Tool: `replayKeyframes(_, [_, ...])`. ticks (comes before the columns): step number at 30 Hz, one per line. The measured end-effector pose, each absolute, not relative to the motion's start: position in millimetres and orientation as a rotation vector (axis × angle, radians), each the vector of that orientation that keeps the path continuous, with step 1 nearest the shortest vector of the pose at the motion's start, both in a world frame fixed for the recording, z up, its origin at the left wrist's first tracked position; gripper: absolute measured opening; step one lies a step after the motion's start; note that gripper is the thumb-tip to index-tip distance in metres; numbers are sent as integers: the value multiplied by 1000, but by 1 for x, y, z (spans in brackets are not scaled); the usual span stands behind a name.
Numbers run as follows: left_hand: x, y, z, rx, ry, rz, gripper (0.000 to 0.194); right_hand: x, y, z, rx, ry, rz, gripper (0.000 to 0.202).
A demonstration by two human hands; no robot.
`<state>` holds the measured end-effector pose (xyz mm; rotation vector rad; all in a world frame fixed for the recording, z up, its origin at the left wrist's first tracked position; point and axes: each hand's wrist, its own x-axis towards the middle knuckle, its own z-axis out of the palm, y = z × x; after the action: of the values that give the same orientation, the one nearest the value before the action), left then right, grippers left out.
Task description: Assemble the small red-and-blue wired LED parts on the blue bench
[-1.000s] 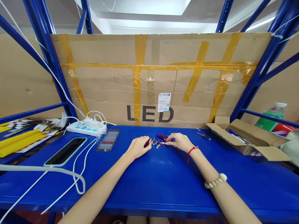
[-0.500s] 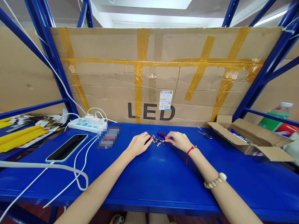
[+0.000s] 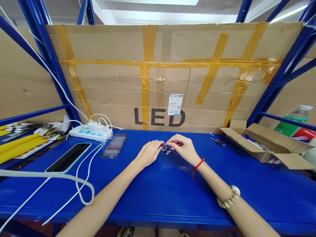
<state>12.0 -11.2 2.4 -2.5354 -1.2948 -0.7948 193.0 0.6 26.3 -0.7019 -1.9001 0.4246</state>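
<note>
**Both hands working the small-parts pile, mid-desk near the back edge**

Step in hand, as I read it: picking and fitting small pieces out of the pile. Left to right:

- Phone [image 3: 68, 157] lies flat toward the desk's left edge, white cable [image 3: 81, 184] looping beside it. Power strip [image 3: 90, 133] sits at the back-left corner, chargers plugged in.
- Left hand [image 3: 148, 152] rests on the desk, fingers curled together at the pile's left side; whether it pinches a piece, I can't tell.
- Small parts [image 3: 167, 149]: silver bits plus red/blue pieces, between the 2 hands, touching both.
- Right hand [image 3: 184, 147] is raised just over the pile, fingertips pinched together on a small red/blue piece.
- Scissors [image 3: 217, 141] lie near the back edge, well apart from the hands.

Next move likely calls for a fine fingertip pinch; parts are tiny and crowded.

Containers: 1 open cardboard box [image 3: 271, 146] at the back-right corner, flaps out, thin blue items inside, too small to identify. A green bottle [image 3: 295, 120] stands behind it.
</note>
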Motion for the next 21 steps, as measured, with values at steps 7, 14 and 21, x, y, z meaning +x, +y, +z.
replayKeyframes(7, [15, -14, 1, -2524, -1291, -745, 33, 194, 4, 23, -698, -1922, 439, 18])
replayKeyframes(14, [15, -14, 4, -2566, -1263, -767, 34, 195, 5, 21, -687, -1930, 507, 19])
replayKeyframes(21, [15, -20, 7, -2666, -1284, -771, 32, 195, 8, 20, -762, -1886, 811, 20])
